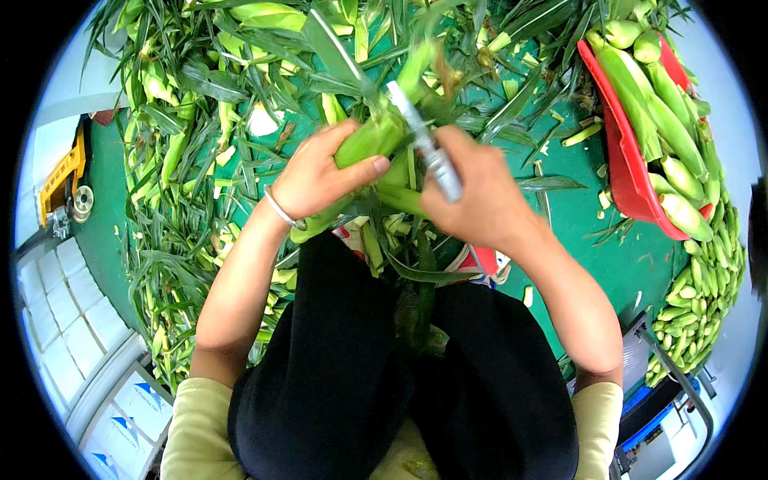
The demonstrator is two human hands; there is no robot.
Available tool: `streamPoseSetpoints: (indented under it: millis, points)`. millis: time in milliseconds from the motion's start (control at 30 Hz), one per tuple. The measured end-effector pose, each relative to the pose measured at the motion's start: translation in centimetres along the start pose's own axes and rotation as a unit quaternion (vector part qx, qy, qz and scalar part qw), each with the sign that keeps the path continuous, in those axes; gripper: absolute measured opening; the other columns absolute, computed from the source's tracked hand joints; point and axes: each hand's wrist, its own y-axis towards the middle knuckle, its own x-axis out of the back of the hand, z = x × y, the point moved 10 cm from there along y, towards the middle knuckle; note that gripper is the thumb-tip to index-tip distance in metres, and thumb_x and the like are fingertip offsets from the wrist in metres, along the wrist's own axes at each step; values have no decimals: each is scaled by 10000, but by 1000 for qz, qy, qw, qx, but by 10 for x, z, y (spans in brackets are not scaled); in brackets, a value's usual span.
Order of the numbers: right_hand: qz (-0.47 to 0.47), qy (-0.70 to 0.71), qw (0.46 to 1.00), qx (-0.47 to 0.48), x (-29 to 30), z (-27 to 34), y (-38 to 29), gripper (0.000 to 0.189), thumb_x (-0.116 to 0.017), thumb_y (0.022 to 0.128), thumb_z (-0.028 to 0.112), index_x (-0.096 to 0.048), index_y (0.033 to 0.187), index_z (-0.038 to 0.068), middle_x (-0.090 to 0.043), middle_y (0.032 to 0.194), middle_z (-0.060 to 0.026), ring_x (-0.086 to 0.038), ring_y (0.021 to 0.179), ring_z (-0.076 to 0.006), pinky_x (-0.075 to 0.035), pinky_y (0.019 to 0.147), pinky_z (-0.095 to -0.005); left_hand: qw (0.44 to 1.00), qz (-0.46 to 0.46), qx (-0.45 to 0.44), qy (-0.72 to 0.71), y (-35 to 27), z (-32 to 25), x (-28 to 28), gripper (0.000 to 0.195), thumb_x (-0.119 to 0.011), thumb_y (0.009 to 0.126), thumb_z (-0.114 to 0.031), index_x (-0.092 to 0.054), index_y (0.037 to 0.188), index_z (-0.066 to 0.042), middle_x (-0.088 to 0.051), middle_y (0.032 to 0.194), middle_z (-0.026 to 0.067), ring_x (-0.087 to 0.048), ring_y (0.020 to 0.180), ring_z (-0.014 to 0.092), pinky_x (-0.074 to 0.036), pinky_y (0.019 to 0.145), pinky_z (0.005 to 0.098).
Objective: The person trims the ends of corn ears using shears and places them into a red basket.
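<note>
My left hand [321,171], with a bangle at the wrist, grips a green ear of corn [373,141] in its husk above my knees. In my right hand [483,186] is a silver-grey knife-like cutting tool [437,162], its pale end pointing up and left beside the top of the ear. Motion blur hides the tool's exact form. Long green leaves [339,51] and a blurred stalk end [417,66] stick out above the ear. More leaves [423,264] hang between my knees, over a pair of shoes partly hidden by trimmings.
Corn leaves and husk scraps [180,210] cover much of the green floor [576,258] on the left and ahead. At the right stands a red plastic basket [627,174] full of husked-in ears [672,108]. Behind it lies a large heap of corn [699,300]. A metal-framed chair [675,372] is at lower right.
</note>
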Motion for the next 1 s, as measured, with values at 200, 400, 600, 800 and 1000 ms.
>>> streamPoseSetpoints:
  millis: [200,400,600,800,1000]
  points:
    - [-26,88,995,-47,-14,-23,-36,408,-585,682,141,-476,1041,-19,-581,840,-199,-597,751,-343,-489,679,-414,837,-72,101,-532,-6,45,-11,328,-488,931,-344,-549,1046,-43,-593,915,55,-563,778,130,-481,699,275]
    - [-86,-29,993,-72,-23,-17,-5,266,-594,687,133,-469,854,-32,-580,700,-222,-582,675,-407,-483,649,-467,817,-104,136,-551,-14,14,-52,370,-372,960,-411,-509,1014,-72,-552,807,23,-538,685,93,-471,612,237]
    - [-59,89,994,13,-5,-14,-30,258,-576,675,117,-474,867,-21,-568,630,-208,-580,632,-411,-478,626,-444,796,27,141,-588,-20,12,-67,555,-383,889,-574,-523,1082,-73,-600,862,81,-614,710,183,-544,606,333]
    - [-122,194,970,-74,4,-17,-2,226,-616,707,114,-528,874,-11,-558,621,-105,-535,528,-184,-457,547,-335,736,100,176,-646,-23,6,-88,478,-373,915,-426,-527,1112,-18,-613,861,123,-608,705,225,-515,634,344]
    - [8,340,934,-104,-34,-46,-18,642,-803,639,322,-474,1090,6,-558,968,-97,-558,864,-165,-459,773,-282,695,-39,153,-701,9,-1,-56,559,-329,893,-565,-515,1068,-67,-577,796,90,-580,699,224,-493,654,367]
